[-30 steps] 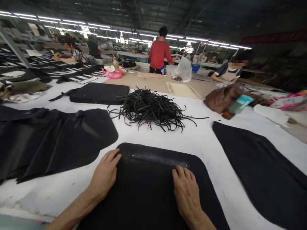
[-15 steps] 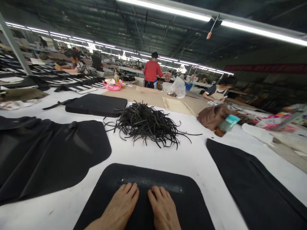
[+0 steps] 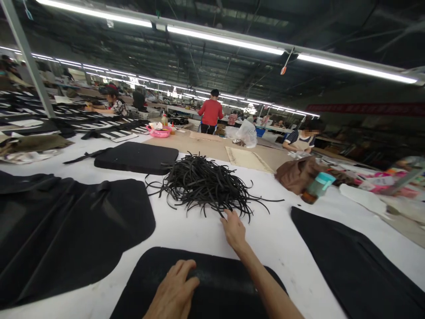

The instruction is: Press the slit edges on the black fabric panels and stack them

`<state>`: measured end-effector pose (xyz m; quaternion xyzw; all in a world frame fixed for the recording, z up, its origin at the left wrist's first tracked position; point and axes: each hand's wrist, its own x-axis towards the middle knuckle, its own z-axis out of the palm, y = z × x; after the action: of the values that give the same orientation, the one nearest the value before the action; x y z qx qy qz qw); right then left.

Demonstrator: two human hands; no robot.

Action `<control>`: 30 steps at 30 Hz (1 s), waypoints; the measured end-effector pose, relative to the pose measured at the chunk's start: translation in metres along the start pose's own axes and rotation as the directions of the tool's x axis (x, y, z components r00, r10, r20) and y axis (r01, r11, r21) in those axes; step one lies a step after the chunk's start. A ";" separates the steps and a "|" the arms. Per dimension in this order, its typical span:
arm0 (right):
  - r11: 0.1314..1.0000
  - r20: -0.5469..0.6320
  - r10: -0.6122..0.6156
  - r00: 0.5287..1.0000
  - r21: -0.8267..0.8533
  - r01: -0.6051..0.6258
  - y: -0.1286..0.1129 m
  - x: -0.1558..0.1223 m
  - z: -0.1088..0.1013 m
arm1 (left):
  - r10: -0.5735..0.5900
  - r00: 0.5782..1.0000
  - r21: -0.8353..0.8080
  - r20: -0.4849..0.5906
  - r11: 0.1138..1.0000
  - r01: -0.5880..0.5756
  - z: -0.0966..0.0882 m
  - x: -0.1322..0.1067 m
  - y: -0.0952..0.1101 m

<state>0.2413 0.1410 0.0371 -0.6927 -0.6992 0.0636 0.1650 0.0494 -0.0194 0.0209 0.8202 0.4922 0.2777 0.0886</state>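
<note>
A black sheet panel (image 3: 159, 266) with rounded corners lies on the white table in front of me. My left hand (image 3: 175, 285) is over it, fingers loosely bent and thumb apart from the index finger, holding nothing. My right hand (image 3: 234, 228) is stretched forward past the panel's far edge. Its fingertips are at the near edge of a tangled heap of thin black strips (image 3: 206, 184), thumb and fingers a little apart; whether a strip is gripped is not plain.
Large black pieces (image 3: 76, 221) lie on the left, another black piece (image 3: 352, 257) on the right. Behind the heap are a stack of black panels (image 3: 136, 157), a pink basket (image 3: 159, 130), a brown bag (image 3: 295, 173) and a teal-lidded bottle (image 3: 317, 188). Several people work beyond.
My right hand has left the panel and gone forward to the strips. My left hand remains over the panel, its fingers more bent. The view has tilted upward slightly.
</note>
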 end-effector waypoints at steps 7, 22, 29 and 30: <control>0.991 0.092 -0.128 0.987 0.045 0.124 -0.012 -0.013 0.008 | -0.027 0.994 -0.138 0.103 0.990 0.041 -0.015 0.016 0.002; 0.926 0.230 -0.376 0.897 0.107 0.361 0.021 -0.110 -0.038 | -0.116 0.924 -0.313 0.364 0.919 0.239 -0.027 0.068 -0.031; 0.945 0.336 -0.097 0.937 0.327 -0.020 0.079 -0.100 -0.048 | -0.382 0.845 -0.271 0.374 0.827 0.493 -0.053 0.047 -0.051; 0.936 0.344 -0.070 0.936 0.348 -0.058 0.083 -0.100 -0.048 | -0.409 0.830 -0.271 0.379 0.809 0.522 -0.053 0.044 -0.052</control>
<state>0.3338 0.0381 0.0420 -0.6268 -0.6968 0.3101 0.1591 -0.0031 0.0374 0.0587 0.6740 0.6004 0.2040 0.3791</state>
